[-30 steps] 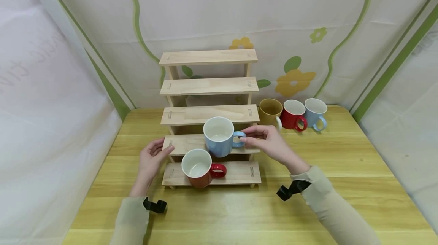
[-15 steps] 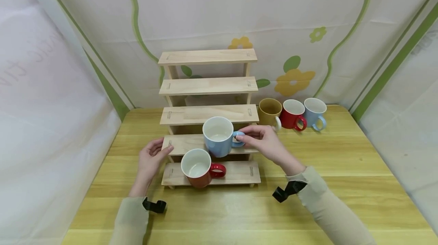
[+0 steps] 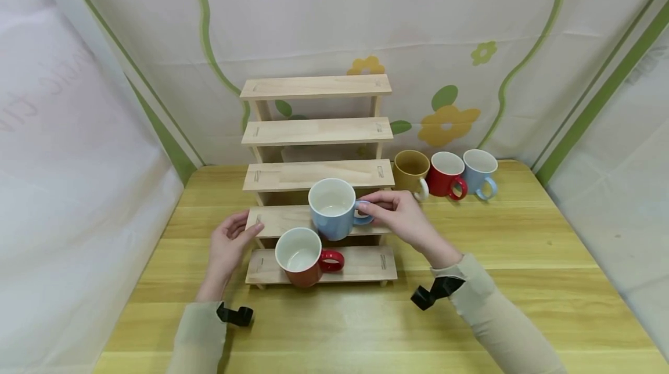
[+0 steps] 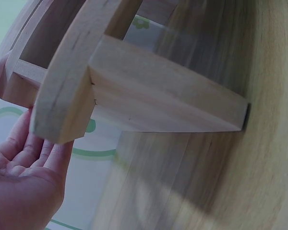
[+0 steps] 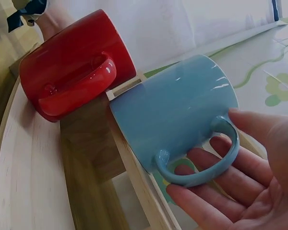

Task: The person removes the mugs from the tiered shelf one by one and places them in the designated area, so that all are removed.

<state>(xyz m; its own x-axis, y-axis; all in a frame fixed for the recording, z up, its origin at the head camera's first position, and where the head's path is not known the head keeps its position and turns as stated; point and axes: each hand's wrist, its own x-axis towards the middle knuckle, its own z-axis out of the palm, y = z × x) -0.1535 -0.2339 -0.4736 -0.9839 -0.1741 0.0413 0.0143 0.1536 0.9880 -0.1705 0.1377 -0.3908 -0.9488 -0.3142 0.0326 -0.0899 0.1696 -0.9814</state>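
A light blue mug (image 3: 332, 211) stands upright on the second step from the bottom of a wooden stepped rack (image 3: 319, 175). My right hand (image 3: 405, 220) holds its handle from the right; in the right wrist view the thumb lies at the handle's top and the fingers (image 5: 230, 177) curl behind it. Below and slightly left, a red mug (image 3: 300, 261) rests on the lowest step, handle to the right. My left hand (image 3: 228, 246) grips the left end of the blue mug's step, thumb on top. In the left wrist view its fingers (image 4: 31, 148) reach behind the board end.
To the right of the rack, at the table's back edge, stand a mustard mug (image 3: 411, 169) with a white handle, another red mug (image 3: 445, 175) and another light blue mug (image 3: 478, 172). The upper steps rise toward a patterned cloth backdrop (image 3: 313, 20). Wooden table (image 3: 334, 327) lies in front.
My right hand has shifted slightly left at the blue mug's handle. The blue mug, the red mug and my left hand stay practically in place.
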